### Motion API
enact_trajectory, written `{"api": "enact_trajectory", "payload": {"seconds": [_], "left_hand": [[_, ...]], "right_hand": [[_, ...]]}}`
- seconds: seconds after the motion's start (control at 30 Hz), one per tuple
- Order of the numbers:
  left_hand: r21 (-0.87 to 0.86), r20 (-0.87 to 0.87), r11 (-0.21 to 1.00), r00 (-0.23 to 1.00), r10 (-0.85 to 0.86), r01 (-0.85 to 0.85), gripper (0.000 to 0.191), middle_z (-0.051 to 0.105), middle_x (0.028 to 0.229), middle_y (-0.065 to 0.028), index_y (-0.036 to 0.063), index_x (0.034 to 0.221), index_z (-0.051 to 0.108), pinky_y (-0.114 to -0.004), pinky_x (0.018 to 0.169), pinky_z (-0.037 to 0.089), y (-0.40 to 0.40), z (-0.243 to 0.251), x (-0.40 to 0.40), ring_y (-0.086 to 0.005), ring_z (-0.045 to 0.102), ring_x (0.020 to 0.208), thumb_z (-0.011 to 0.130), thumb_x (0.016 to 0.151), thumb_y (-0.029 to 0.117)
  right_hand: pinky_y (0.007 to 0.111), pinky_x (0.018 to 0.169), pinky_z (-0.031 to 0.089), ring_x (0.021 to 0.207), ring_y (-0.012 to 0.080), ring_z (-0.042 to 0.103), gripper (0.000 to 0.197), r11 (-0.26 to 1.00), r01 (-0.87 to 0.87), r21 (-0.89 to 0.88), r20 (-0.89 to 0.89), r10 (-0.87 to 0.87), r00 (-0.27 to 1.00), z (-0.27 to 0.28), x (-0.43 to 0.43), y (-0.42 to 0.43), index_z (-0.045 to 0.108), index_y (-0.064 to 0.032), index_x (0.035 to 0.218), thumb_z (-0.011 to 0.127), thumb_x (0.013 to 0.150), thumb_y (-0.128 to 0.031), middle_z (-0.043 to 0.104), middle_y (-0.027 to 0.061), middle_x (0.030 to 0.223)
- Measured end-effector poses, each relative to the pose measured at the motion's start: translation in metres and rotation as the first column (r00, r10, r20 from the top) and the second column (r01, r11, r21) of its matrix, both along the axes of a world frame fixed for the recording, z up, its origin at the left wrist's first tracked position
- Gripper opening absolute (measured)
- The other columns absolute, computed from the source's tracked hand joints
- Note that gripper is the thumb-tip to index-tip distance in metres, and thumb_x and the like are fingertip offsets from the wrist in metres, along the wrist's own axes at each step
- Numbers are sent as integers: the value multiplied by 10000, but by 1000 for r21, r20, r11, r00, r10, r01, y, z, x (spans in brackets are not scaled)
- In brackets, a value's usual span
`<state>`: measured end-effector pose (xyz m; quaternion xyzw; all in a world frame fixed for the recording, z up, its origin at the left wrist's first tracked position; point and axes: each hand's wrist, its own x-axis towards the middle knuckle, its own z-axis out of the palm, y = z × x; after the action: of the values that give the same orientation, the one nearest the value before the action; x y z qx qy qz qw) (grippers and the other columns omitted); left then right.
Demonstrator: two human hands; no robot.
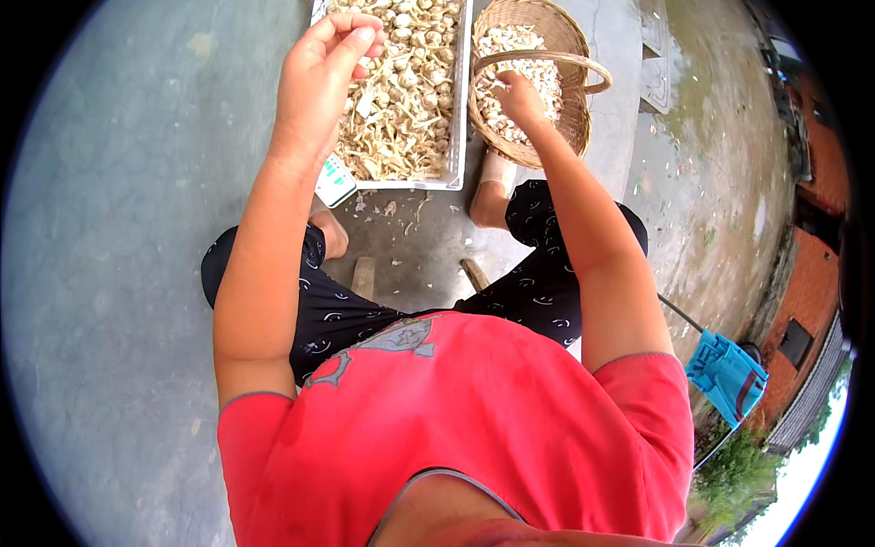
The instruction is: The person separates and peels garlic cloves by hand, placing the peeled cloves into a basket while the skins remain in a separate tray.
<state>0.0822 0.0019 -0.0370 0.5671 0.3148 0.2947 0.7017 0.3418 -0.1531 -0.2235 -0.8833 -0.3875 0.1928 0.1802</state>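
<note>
My left hand is raised over the left side of a white plastic crate, its thumb bent towards curled fingers. Whether something small sits between those fingertips is hidden. Dry garlic bulbs fill the crate's far part, while loose stems and skins lie in the near part. To the right stands a woven wicker basket with an arched handle. Separated garlic cloves cover its bottom. My right hand reaches into the basket at the cloves, fingers pointing down and partly hidden.
A flat white item with green marks lies at the crate's near left corner. Bare feet flank the crate. Wooden legs show below me. Scraps of skin litter the concrete floor. Blue cloth hangs at right.
</note>
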Motion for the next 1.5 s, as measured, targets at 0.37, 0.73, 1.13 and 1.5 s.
{"api": "enact_trajectory", "payload": {"seconds": [0.37,0.73,1.13,1.5], "left_hand": [[-273,203,952,959,200,-141,128,586,861,-40,41,999,558,-261,701,434,20,16,-17,-128,548,759,491,966,145],[-309,335,948,924,187,-80,164,552,895,-76,-15,1050,545,-315,758,431,20,23,-33,-184,525,831,492,962,113],[-271,235,937,929,285,-219,117,579,850,-34,33,997,560,-246,699,429,7,41,-45,-117,545,758,505,954,127],[276,14,960,999,42,-44,221,596,970,-21,61,1098,540,-190,605,461,-14,12,-32,-58,561,803,622,925,171]], "right_hand": [[403,822,511,877,325,650,205,960,-251,120,-379,278,883,-90,-139,101,694,-99,981,568,864,-210,689,156,930],[446,799,510,869,368,628,162,959,-30,282,-259,106,960,-172,-213,169,689,-64,868,548,810,-115,591,209,1035],[280,590,543,757,148,648,165,874,282,395,-814,192,548,-13,-165,138,615,-82,1001,516,981,-212,683,55,889],[277,705,546,796,139,644,285,718,-51,695,-447,486,751,184,-139,88,650,4,1044,747,802,-112,675,78,919]]}}
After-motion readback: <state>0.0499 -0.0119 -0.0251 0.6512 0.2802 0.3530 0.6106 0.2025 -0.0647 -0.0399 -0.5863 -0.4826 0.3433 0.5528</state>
